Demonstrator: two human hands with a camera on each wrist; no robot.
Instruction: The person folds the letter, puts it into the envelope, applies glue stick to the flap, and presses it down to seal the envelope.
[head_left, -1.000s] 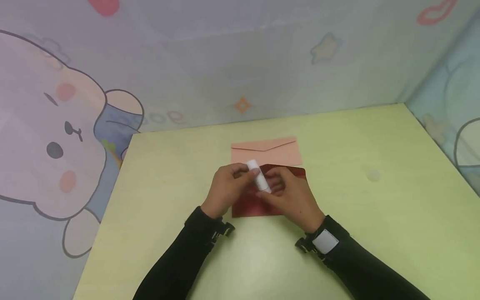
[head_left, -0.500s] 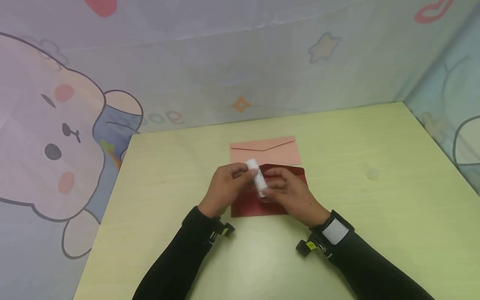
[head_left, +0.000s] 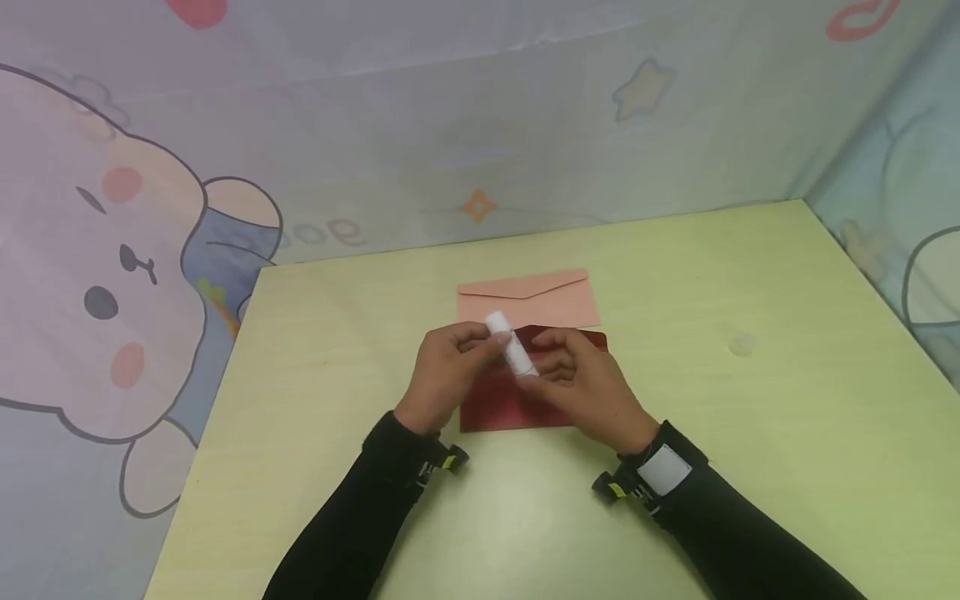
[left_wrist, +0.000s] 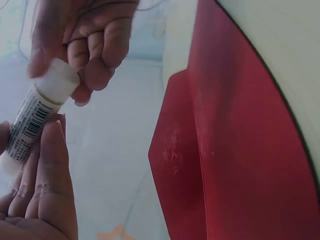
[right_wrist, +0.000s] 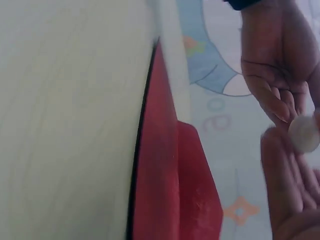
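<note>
Above the red envelope [head_left: 525, 392] on the tabletop [head_left: 750, 433], both hands pinch a white glue stick [head_left: 510, 346]: left hand [head_left: 446, 375] at 9 o'clock, right hand [head_left: 588, 387] at 3, steadying each end.

1. Your head camera looks forward and down over the table [head_left: 750, 433] from above, taking in both hands.
2. Your left wrist camera sits close, low beside the red envelope [left_wrist: 235, 150].
3. Your right wrist camera, equally near, shares that envelope.
</note>
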